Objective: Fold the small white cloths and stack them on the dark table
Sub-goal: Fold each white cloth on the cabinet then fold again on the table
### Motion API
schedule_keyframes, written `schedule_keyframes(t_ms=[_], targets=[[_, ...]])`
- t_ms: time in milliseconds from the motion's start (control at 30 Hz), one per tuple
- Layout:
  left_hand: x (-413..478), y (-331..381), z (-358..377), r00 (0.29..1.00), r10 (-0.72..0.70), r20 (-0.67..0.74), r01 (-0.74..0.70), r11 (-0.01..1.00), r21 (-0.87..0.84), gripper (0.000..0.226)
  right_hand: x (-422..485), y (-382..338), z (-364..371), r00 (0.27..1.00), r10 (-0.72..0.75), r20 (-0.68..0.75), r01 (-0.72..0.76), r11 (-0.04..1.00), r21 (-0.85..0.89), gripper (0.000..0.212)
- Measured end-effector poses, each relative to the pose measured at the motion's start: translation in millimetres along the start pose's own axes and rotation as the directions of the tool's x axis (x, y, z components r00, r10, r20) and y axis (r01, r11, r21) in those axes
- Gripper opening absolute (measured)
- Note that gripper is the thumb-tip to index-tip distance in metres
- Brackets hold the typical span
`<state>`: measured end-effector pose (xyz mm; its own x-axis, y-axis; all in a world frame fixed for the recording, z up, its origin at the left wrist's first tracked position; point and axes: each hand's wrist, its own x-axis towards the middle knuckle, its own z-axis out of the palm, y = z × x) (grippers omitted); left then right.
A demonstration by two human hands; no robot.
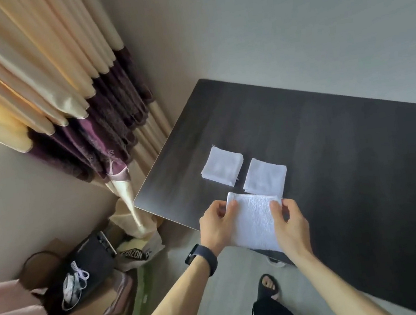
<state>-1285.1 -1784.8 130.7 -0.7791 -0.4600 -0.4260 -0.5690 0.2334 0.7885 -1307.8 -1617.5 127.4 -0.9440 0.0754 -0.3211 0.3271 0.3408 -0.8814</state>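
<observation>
A small white cloth (255, 221) hangs over the near edge of the dark table (346, 155), held up between both hands. My left hand (217, 226) pinches its left edge near the top corner. Along the right edge, my right hand (291, 223) pinches the cloth with thumb and fingers. Two folded white cloths lie flat on the table just beyond: one folded cloth (222, 166) to the left, and a second folded cloth (265, 178) to the right, its near edge touching or tucked behind the held cloth.
Cream and purple curtains (85, 115) hang left of the table. On the floor to the left lie a dark bag (89, 268), shoes and clutter. A sandalled foot (268, 285) stands below the table's near edge. A grey wall runs behind.
</observation>
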Motion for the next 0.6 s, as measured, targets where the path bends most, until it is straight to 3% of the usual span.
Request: schedule_keyframes(t_ms=[333,600], targets=[[118.6,15.3,6.7,0.99,-0.032,0.134,0.021,0.997,0.08,0.039,89.7,-10.2,51.4,0.992,0.109,-0.064,-0.114,0.991,-0.07,0.021],[197.0,35.7,50.3,0.929,-0.039,0.367,-0.008,0.992,0.125,0.03,152.1,4.5,58.5,0.942,0.185,-0.281,-0.226,0.967,-0.12,0.025]])
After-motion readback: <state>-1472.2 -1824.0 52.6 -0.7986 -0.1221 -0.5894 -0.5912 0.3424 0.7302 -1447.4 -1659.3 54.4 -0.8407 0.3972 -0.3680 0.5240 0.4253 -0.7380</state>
